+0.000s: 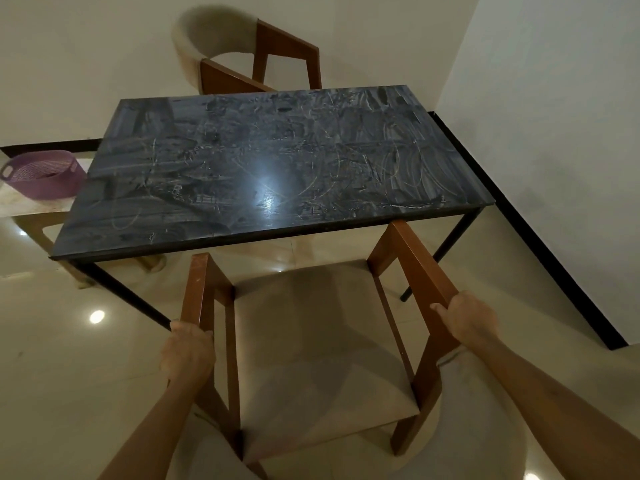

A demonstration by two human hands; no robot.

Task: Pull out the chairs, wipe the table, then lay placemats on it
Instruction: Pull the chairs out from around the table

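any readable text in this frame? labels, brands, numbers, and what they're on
None. No words, labels, brands or numbers show on the table, the near chair, the far chair or the purple basket.
Pale scratches on the tabletop are scrawls, not letters.

One head-worn camera looks steeply forward and down, close above the brown wooden armchair with beige seat (322, 344) at 6 o'clock; the dark marble-patterned rectangular table (263, 168) stretches toward 12 o'clock.
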